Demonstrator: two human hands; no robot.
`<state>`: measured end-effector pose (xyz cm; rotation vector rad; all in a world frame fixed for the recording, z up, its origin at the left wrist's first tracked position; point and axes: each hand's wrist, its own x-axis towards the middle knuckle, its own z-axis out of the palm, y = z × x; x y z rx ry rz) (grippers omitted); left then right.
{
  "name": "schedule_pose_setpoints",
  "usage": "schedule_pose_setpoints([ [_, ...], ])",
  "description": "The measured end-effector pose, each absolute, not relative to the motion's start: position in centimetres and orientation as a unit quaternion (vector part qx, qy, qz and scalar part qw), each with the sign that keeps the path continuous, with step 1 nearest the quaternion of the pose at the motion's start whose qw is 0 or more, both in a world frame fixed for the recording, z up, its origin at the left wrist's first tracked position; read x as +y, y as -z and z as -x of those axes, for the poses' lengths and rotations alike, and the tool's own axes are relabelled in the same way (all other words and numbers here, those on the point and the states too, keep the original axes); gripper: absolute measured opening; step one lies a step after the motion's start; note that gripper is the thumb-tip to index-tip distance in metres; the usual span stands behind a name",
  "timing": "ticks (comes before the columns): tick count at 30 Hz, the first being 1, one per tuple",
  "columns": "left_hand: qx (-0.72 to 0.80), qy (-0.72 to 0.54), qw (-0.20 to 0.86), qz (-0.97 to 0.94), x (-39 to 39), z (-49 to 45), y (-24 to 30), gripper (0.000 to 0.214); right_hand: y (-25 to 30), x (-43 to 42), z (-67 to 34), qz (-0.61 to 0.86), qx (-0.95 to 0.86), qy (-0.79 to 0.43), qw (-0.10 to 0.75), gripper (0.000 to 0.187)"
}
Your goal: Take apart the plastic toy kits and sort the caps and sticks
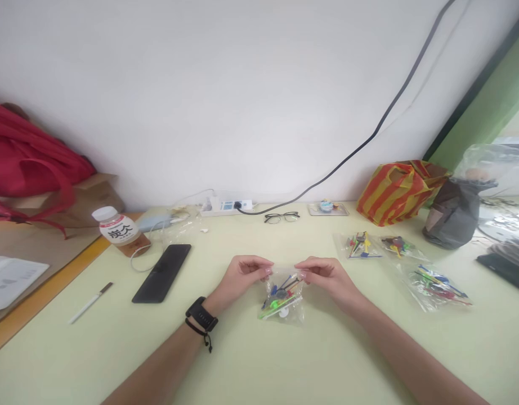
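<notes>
A small clear plastic bag (281,298) is held at its top edge between my two hands, close above or on the pale table. Inside it are colourful thin sticks and small plastic pieces, some green, blue, red and white. My left hand (247,277) pinches the bag's upper left corner; a black watch sits on that wrist. At the upper right corner my right hand (327,278) pinches the same bag. To the right lie similar bags of coloured parts: one bag (361,246) at the back, a second bag (398,246) beside it, and a third bag (439,286) nearer.
Left of my hands lie a black phone (162,274), a pen (90,302) and a tilted drink bottle (121,232). Along the wall are a power strip (219,209), glasses (282,217) and a small tray (341,211). A striped bag (394,194) and a dark bag (451,216) stand right.
</notes>
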<state>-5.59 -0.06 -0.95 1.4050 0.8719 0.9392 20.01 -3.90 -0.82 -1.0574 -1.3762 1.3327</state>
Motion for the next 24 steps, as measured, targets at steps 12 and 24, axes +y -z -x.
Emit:
schedule_pose_setpoints([
  [12, 0.359, -0.417, 0.569, -0.611, -0.3, 5.9, 0.7, 0.015, 1.4, -4.0, -19.6, 0.428, -0.635, -0.437, 0.472, 0.033],
  [24, 0.366, -0.4, 0.553, -0.633, -1.1, 5.0, 0.5, 0.031, 0.7, -4.7, -18.8, 0.457, -0.625, -0.477, 0.415, 0.035],
])
